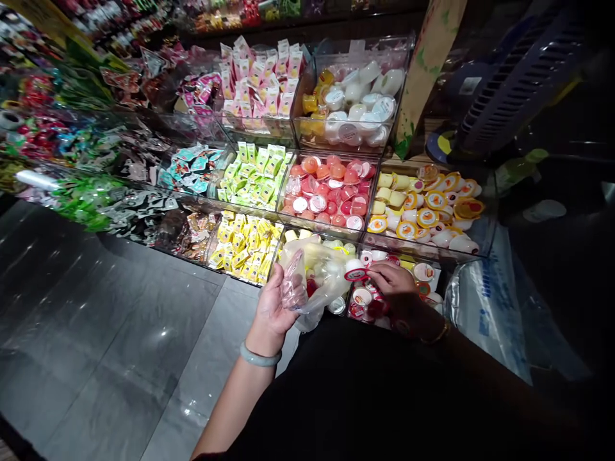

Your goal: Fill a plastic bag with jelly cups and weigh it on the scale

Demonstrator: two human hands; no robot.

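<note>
My left hand (273, 307) is closed round the side of a clear plastic bag (327, 272), whose fingers show through the film. Some cups, one of them red, show inside the bag. Between the fingertips of my right hand (394, 282) is a small jelly cup (355, 270) with a white body and a red-rimmed lid, right at the bag's edge. Below that hand lies a bin of similar jelly cups (362, 296) with red and white lids, partly hidden by my hand and the bag.
Clear bins hold red jelly cups (329, 192), orange-lidded cups (427, 205), white cups (360, 102), and yellow (245, 246), green (257, 173) and pink packets (262, 80). A roll of plastic bags (480, 301) hangs at right. Grey floor tiles (120, 320) lie at left.
</note>
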